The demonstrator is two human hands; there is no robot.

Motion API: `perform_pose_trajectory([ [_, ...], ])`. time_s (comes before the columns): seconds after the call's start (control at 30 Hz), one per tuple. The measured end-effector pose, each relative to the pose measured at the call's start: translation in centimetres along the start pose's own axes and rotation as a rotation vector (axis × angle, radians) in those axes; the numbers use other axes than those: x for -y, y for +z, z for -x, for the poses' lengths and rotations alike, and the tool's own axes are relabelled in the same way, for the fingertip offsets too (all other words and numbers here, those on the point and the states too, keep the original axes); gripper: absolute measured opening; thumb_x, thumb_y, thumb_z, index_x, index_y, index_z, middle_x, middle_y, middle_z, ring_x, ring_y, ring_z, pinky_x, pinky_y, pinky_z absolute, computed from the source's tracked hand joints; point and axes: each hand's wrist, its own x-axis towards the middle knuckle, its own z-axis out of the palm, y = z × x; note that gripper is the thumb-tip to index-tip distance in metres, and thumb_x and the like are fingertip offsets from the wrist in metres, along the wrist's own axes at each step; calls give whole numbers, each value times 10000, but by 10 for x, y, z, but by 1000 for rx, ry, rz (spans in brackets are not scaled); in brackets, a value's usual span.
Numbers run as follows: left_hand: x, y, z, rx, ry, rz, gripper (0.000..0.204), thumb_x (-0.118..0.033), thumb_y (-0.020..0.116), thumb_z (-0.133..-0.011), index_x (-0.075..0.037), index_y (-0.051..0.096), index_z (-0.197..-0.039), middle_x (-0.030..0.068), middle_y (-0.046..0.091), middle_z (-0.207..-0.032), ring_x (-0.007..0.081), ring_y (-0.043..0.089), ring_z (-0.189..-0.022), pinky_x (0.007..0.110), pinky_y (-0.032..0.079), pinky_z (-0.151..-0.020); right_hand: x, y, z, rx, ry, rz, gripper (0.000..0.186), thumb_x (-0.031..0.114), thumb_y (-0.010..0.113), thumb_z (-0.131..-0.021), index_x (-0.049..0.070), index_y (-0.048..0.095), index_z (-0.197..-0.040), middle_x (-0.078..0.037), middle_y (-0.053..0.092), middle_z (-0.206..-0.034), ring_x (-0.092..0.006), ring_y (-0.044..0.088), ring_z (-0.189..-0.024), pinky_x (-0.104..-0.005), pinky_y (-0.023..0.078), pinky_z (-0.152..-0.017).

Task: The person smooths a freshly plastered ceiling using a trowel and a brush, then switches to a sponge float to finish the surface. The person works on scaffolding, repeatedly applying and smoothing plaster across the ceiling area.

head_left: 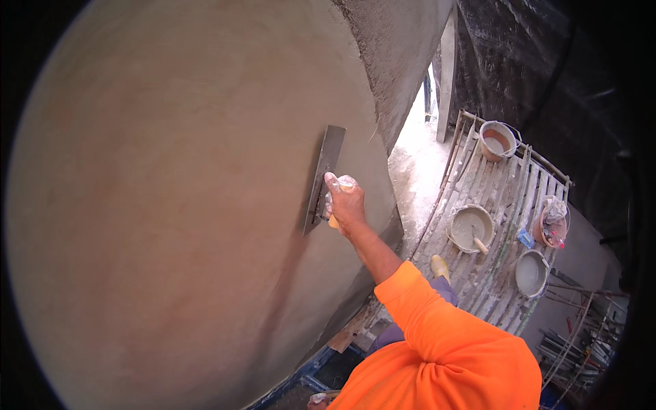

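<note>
Head camera: the right hand (347,199) wraps around the handle of a steel trowel (331,147), thumb toward the blade, fingers curled tight rather than spread. The trowel lies along the wall (191,191), near the right edge of its smooth face; whether the whole blade touches, I cannot tell. The left hand (318,403) barely shows at the lower edge of the view, too cut off to say whether it is spread or pinching anything.

Most of the wall in view has an even, brownish surface, and that part looks largely done. Beyond its upper right edge, a rough strip (386,55) lacks this smoothness; if anything is left, I judge it is there.

Material seems to remain: a bucket of grey mix (454,240) with a tool in it stands near the middle of the slatted platform (504,191), and another grey-filled bucket (517,273) by the platform's right edge.
</note>
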Motion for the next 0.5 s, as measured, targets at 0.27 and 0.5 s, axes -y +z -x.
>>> perform_pose_trajectory([
  [0.27,-16,11,-29,47,5,10,261,-7,739,-829,-25,609,-1054,92,669,-755,198,654,-560,350,544,-467,95,94,75,242,-510,388,298,231,754,-954,4,599,-840,-19,613,-677,-78,548,-672,-306,480,-627],
  [0.5,-29,24,-46,74,20,44,287,-8,735,-840,-22,591,-1088,103,660,-739,215,657,-527,356,550,-432,75,140,163,504,-863,666,301,263,742,-930,32,553,-884,-154,641,-665,-352,684,-634,-439,547,-574],
])
